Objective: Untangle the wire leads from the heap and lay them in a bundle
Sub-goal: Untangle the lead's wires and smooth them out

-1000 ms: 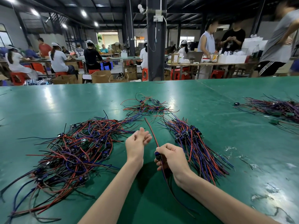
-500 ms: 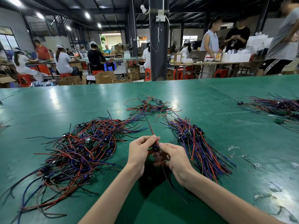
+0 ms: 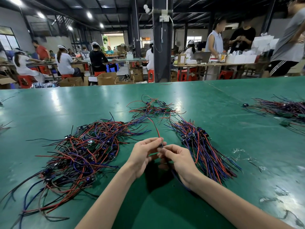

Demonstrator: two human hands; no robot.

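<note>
Green table top (image 3: pixel 214 103) in a busy workshop, with seated workers at benches behind. I am holding one wire lead (image 3: pixel 155 128) just above the table, between the tangled heap (image 3: pixel 79 154) on the left and the combed-out bundle (image 3: pixel 203 151) on the right. My left hand (image 3: pixel 142 156) pinches it with thumb and forefinger where the red strand leaves a small dark part (image 3: pixel 160 145), and the other fingers are loosely curled. My right hand (image 3: pixel 179 161) pinches the same dark part from the opposite side with its fingertips, and a blue strand (image 3: pixel 177 178) trails beneath that wrist.

I judge the lead to be very light and limp. The thin insulated strands will probably bend, spring back and snag on their neighbours, and the joints at the dark part may be fragile. That stiff part looks the best place to grip, drawing the strands out slowly and never tugging a single strand. A smaller tangle (image 3: pixel 153 109) lies farther back, and another pile (image 3: pixel 283 108) lies well apart at the far right.
</note>
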